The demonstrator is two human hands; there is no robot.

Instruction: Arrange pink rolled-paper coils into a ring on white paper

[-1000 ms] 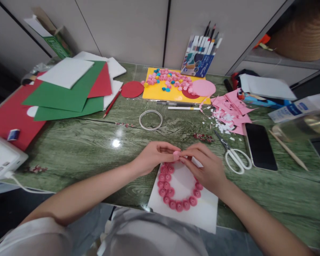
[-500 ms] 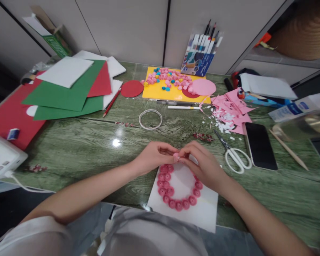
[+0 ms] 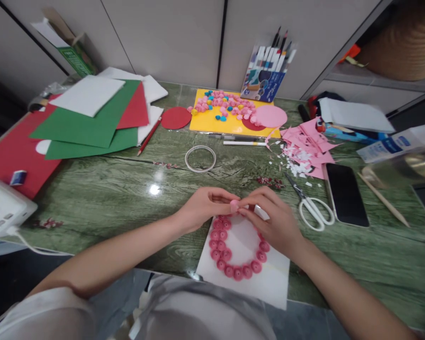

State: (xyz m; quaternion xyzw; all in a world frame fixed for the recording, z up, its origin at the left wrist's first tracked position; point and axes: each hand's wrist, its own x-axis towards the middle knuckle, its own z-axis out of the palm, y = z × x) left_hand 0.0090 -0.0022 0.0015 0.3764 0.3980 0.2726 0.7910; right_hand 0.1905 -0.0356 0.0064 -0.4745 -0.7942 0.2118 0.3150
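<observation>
A small pink paper piece (image 3: pixel 234 206) is being held above the far edge of a white sheet (image 3: pixel 262 289), between the two hands. By the left hand (image 3: pixel 206 208) it is being pinched, thumb and fingers closed on it from one side; by the right hand (image 3: pixel 274 217) it is being gripped from the other, fingertips brought together at its edge. Whether anything else is being held in the right palm cannot be told.

On the sheet, a loop of pink coils (image 3: pixel 237 273) is being displayed, doubled along its left side; its far part is being hidden by the hands. The sheet is being supported at the near edge of the surface (image 3: pixel 134 198), so pressure on its overhanging side is best being avoided.

For clean handling, the piece should be being pinched lightly, since thin paper is probably being creased by a hard squeeze. One side is best being steadied by the left fingertips while fine adjustment is being made by the right, with both wrists being kept clear of the coils.
</observation>
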